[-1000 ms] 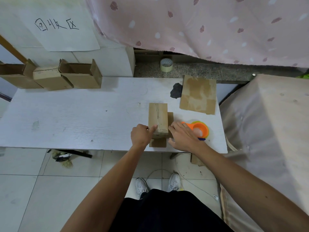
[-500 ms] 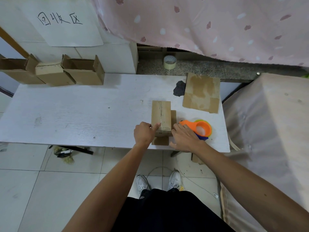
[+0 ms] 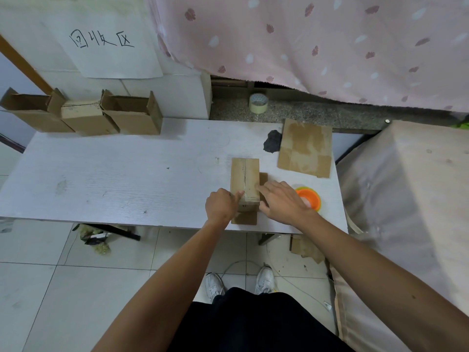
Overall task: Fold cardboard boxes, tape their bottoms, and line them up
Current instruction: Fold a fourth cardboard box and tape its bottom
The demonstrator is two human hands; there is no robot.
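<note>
Cardboard box between hands (both touching)

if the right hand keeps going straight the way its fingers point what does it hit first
The brown cardboard box: the right hand points its straight fingers away and leftward, their tips seemingly touching the box's top near its right edge, so it would push onto that first.

There's the brown cardboard box at five o'clock, matt. The white wood-grain tabletop is finely textured and scuffed. At four o'clock, the round orange plastic tape dispenser, glossy. Up at twelve, the pink patterned cloth curtain, soft, and below it a speckled grey stone ledge, rough.
</note>
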